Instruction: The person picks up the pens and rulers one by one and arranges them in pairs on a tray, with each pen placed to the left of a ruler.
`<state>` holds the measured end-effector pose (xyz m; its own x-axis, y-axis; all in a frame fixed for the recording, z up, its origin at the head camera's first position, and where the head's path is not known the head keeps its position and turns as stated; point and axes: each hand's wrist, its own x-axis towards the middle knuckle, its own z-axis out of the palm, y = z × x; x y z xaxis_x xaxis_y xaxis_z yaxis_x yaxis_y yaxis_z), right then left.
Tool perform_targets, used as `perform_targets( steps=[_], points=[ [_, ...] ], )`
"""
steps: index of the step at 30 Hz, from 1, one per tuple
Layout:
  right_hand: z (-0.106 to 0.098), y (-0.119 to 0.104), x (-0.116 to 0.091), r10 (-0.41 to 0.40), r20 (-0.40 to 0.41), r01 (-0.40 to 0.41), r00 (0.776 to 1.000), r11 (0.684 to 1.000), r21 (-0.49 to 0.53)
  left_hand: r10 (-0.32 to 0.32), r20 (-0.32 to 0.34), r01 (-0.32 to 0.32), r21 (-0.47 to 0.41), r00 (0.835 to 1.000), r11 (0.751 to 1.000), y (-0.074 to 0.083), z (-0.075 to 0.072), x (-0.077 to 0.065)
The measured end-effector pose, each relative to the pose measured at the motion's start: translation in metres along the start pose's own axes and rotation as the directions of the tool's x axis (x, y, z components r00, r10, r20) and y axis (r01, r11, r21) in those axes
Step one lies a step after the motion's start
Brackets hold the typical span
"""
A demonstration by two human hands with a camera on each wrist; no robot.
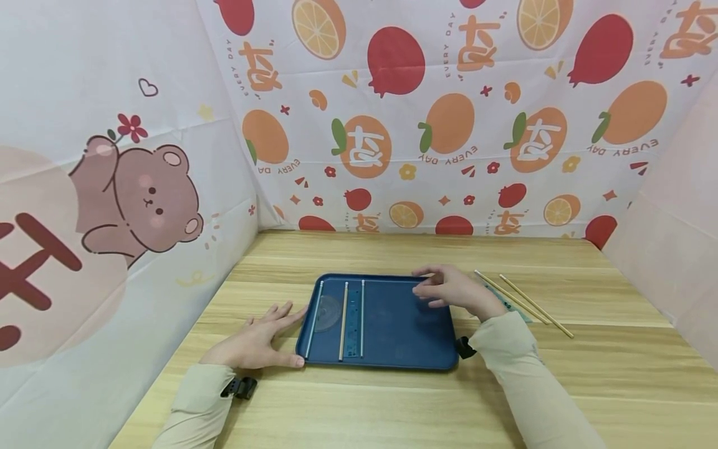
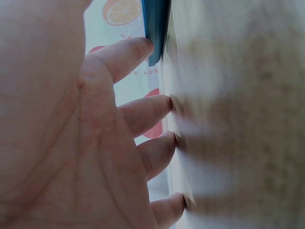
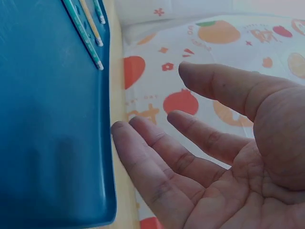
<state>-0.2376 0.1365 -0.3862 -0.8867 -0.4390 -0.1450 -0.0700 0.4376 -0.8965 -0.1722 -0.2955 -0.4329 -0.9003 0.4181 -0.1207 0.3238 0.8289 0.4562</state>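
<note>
A dark blue tray (image 1: 412, 340) lies on the wooden table. My left hand (image 1: 259, 342) is spread beside its left side; the thumb (image 1: 288, 360) is at the near left corner, and in the left wrist view a fingertip (image 2: 143, 46) meets the tray's edge. Over the far right corner hovers my right hand (image 1: 455, 290), holding nothing, fingers apart and slightly bent. Inside the tray, from left, are a teal pencil (image 1: 315, 318), a round clear disc (image 1: 328, 313), a plain wood-coloured pencil (image 1: 343, 321), a blue translucent ruler (image 1: 353, 324) and another teal pencil (image 1: 362, 318).
Right of the tray, two wood-coloured pencils, one nearer the tray (image 1: 513, 297) and one farther right (image 1: 536, 305), lie slanted on the table (image 1: 606, 368). Under the nearer one is a green translucent flat piece (image 1: 501, 299), partly behind my right wrist. Printed cloth (image 1: 392, 206) walls the back and sides.
</note>
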Motion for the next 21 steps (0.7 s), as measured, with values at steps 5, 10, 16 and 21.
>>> perform_targets(
  steps=[5, 10, 16, 21],
  points=[
    [-0.007, 0.006, -0.004, -0.004, -0.015, 0.004, 1.000, 1.000, -0.016, 0.005, -0.002, -0.005, 0.007, 1.000, 1.000, 0.000, 0.000, 0.001],
    [-0.010, 0.014, -0.004, 0.010, -0.016, -0.011, 1.000, 1.000, -0.029, 0.005, -0.001, -0.005, 0.003, 1.000, 1.000, 0.001, 0.000, 0.002],
    [-0.019, 0.021, -0.006, 0.008, -0.033, -0.010, 0.999, 0.999, -0.033, 0.002, -0.004, -0.002, 0.013, 1.000, 1.000, 0.000, 0.001, 0.002],
    [-0.031, 0.023, -0.012, 0.015, -0.034, -0.015, 0.999, 1.000, -0.004, 0.009, -0.004, -0.009, 0.024, 1.000, 1.000, -0.002, 0.001, 0.004]
  ],
)
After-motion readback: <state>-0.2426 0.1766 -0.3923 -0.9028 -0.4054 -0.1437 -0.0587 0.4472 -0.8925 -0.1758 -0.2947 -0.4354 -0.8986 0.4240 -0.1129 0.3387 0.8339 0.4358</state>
